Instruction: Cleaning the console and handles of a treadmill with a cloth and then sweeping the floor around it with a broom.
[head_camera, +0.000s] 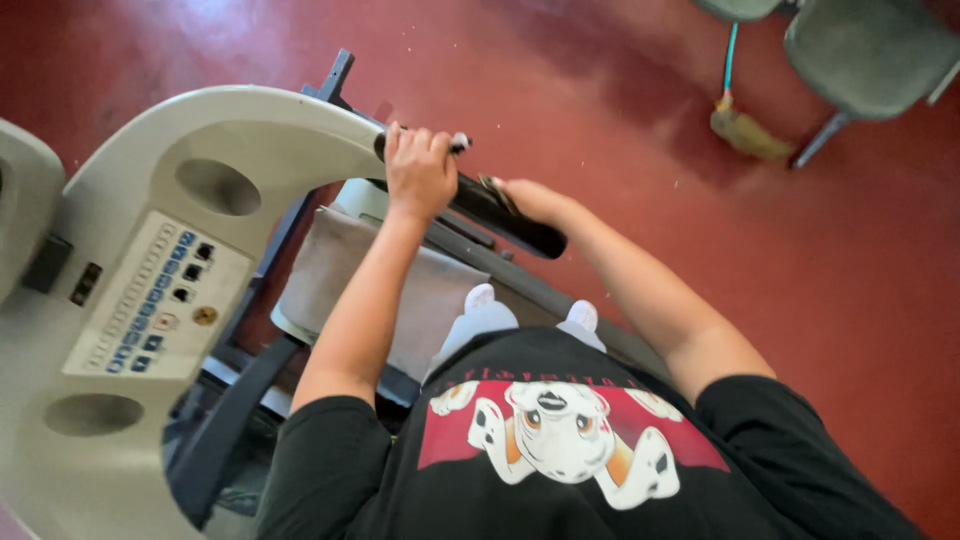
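Head view, landmark: the black handlebar (500, 210), a padded bar running slantwise out from the beige console (150, 290) of an exercise machine.

Left hand (418, 170): clenched over the upper end of the handlebar, fingers wrapped across its top, knuckles up, close to where the bar meets the console's curved arm.

Right hand (530, 200): lies on the handlebar just below the left hand, palm against the bar; its fingers go behind the bar, so how tightly it grips I cannot tell.

Handlebar end: a small pale cap or fitting shows just past the left hand's fingers.

Console: left of the handlebar, with a panel of small blue and black buttons (160, 300) between two round recesses, one above and one below.

Belt (370, 290): a grey-tan running surface below the handlebar, between the machine's dark frame rails.

Shoes (530, 312): two white toes on the deck, straight below the handlebar.

Shirt (560, 440): black, with a cartoon dog print on red, nearest the camera.

Floor (780, 260): dark red, right of the handlebar.

Broom (745, 130): straw head with a teal stick, well right of the handlebar, beside a grey chair (865, 55).
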